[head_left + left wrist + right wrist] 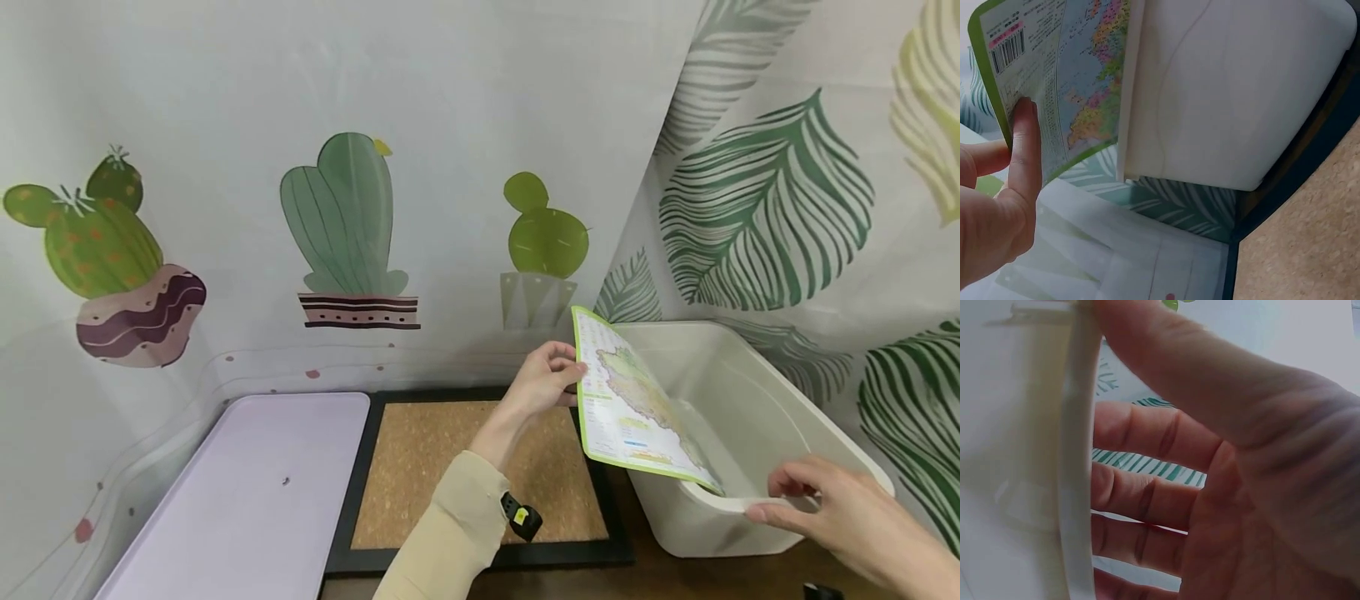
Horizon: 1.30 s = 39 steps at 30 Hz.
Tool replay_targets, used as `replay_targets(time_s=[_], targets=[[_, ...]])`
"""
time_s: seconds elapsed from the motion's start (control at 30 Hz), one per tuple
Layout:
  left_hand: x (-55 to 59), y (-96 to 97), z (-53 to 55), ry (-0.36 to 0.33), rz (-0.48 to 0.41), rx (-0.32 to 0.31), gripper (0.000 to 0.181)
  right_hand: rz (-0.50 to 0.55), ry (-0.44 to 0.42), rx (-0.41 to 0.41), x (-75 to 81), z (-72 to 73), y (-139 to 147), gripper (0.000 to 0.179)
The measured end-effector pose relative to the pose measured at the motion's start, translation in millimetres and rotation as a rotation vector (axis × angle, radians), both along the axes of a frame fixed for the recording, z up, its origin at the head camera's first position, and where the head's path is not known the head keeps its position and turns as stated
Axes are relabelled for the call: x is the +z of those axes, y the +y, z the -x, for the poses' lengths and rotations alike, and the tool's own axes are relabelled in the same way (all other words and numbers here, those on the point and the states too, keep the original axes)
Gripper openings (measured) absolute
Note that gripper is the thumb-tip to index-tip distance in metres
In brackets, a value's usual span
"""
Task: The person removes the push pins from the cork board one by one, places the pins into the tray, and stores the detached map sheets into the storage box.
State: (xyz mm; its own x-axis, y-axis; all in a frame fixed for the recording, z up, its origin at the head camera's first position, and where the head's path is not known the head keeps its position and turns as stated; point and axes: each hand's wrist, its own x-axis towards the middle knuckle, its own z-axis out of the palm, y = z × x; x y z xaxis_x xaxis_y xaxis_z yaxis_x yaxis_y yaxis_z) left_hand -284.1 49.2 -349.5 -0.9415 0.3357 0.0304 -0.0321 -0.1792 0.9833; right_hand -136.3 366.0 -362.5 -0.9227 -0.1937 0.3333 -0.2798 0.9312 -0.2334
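My left hand (543,377) pinches the left edge of a green-bordered map sheet (633,408), thumb on its front face. The sheet is tilted above a white plastic bin (686,525), its lower right corner overlapping the bin's front rim. In the left wrist view, the sheet's back (1088,75) carries a barcode and a second coloured map; one finger of the left hand (1004,206) lies along it. My right hand (847,508) grips the bin's near right rim. The right wrist view shows the thumb and fingers of that hand (1216,462) at the rim (1079,462).
A cork board (420,467) in a black frame lies left of the bin, partly under the left forearm. Further left is a pale lilac board (247,492). Behind hangs a curtain (457,125) printed with cacti and leaves. The dark tabletop (675,579) shows at the front.
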Motion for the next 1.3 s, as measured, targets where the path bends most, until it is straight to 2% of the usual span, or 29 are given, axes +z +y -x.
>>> replay_targets(time_s=[0.07,0.13,0.3,0.5,0.77,0.9,1.13,1.3], targets=[[-2.7,3.1,-0.3,-0.012,-0.017,-0.007,0.016,0.02,0.072,0.041,-3.0,-0.8,0,0.036],[-5.1,6.3,-0.4,-0.026,-0.035,-0.012,0.016,0.033,0.074,0.056,-3.9,-0.9,1,0.036],[-11.3,15.0,-0.5,-0.056,-0.072,-0.018,0.016,0.03,0.002,0.034,-3.1,0.1,2,0.033],[-19.2,26.7,-1.2,-0.09,-0.094,-0.006,0.017,0.042,-0.029,0.015,-3.6,-0.9,2,0.031],[-25.1,38.3,-1.0,-0.112,-0.076,0.042,0.021,0.034,-0.029,0.014,-4.2,0.9,2,0.031],[-27.3,43.4,-2.6,-0.12,-0.062,0.056,0.021,0.016,-0.064,-0.008,-3.5,1.5,3,0.03],[-29.0,42.5,-1.5,-0.129,-0.077,0.068,0.021,0.002,-0.112,-0.036,-0.6,3.2,2,0.029],[-29.9,38.2,-0.5,-0.131,-0.1,0.064,0.024,0.002,-0.111,-0.034,-1.0,3.5,2,0.029]])
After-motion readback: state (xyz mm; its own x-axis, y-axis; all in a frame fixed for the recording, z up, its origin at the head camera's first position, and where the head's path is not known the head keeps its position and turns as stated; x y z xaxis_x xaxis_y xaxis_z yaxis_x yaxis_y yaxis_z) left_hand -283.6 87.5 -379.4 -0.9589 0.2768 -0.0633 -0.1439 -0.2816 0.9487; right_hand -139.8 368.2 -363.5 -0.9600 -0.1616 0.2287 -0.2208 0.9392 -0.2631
